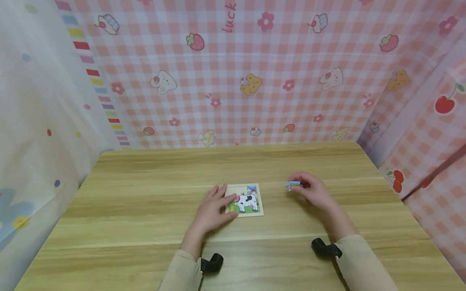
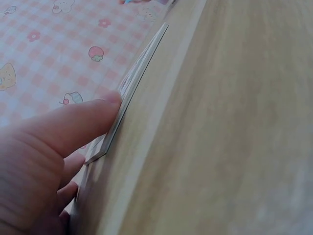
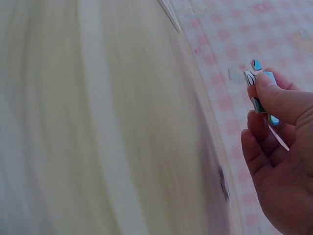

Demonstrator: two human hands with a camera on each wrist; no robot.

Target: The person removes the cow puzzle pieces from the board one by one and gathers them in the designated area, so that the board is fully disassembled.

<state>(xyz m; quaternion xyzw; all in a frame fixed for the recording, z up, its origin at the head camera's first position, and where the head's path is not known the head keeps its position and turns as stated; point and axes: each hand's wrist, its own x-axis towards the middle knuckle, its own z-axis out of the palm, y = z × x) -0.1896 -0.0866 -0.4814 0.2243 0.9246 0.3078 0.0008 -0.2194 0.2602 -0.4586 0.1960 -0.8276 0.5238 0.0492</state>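
Note:
A small square jigsaw puzzle (image 1: 251,202) with a cow picture lies flat on the table in a pale wooden frame. Bare pale wood shows in its upper left part. My left hand (image 1: 211,211) rests on the left side of the puzzle, fingers spread over it. In the left wrist view, the left thumb (image 2: 83,125) presses the edge of the board (image 2: 139,73). To the right of the puzzle, raised off the table, my right hand (image 1: 314,192) pinches a blue and green jigsaw piece (image 1: 294,184) between thumb and fingers. Tabs of that piece (image 3: 250,78) stick out past the right thumb.
The wood-grain table (image 1: 145,226) spreads around both hands. Behind it hangs a pink checked curtain (image 1: 225,109), with further curtains at the left (image 1: 40,113) and right (image 1: 433,161). A black camera mount sits on each wrist.

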